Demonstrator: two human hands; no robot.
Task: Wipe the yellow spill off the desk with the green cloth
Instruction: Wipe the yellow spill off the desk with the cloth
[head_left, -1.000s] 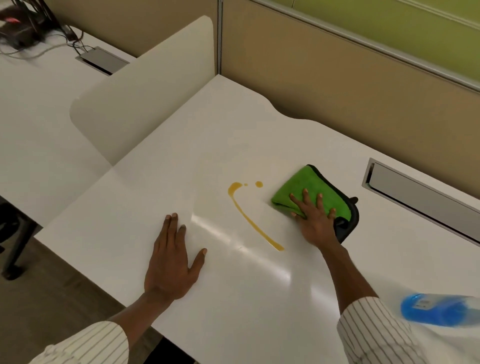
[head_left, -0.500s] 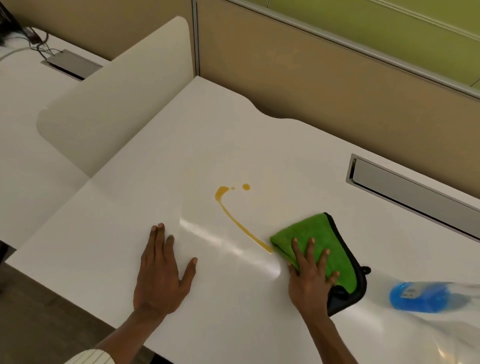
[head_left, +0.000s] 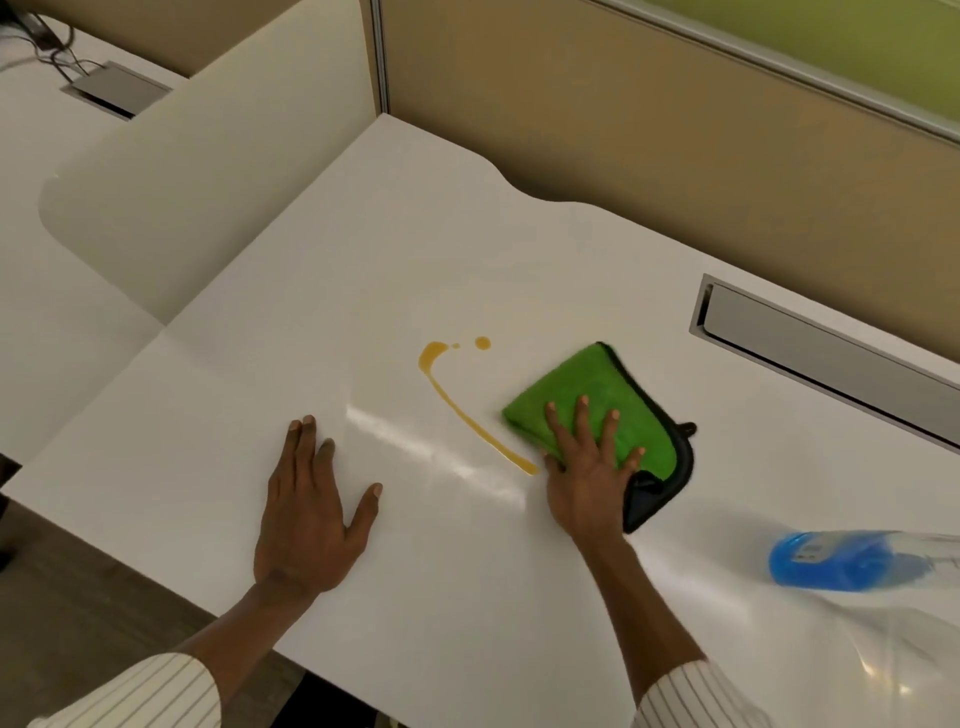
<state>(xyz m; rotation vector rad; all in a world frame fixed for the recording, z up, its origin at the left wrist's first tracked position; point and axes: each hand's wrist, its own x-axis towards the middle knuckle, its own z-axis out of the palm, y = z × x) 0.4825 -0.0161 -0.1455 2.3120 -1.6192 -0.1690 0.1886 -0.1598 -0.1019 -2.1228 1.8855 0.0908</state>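
Observation:
A thin yellow spill (head_left: 457, 402) curves across the white desk (head_left: 322, 322), with a blob and two small drops at its far end. A folded green cloth (head_left: 582, 395) with a black edge lies just right of the streak's near end. My right hand (head_left: 587, 467) presses flat on the cloth's near part, fingers spread, thumb close to the streak's tip. My left hand (head_left: 311, 504) rests flat on the bare desk to the left of the spill, holding nothing.
A blue spray bottle (head_left: 831, 561) lies on the desk at the right. A grey cable hatch (head_left: 831, 358) is set into the desk behind the cloth. A beige partition (head_left: 649, 135) runs along the back, and a low white divider (head_left: 197, 171) stands at the left.
My right hand slid the cloth from beside the spill's far end down to the streak's near end, then a little back up. The streak looks unchanged. My left hand stayed flat.

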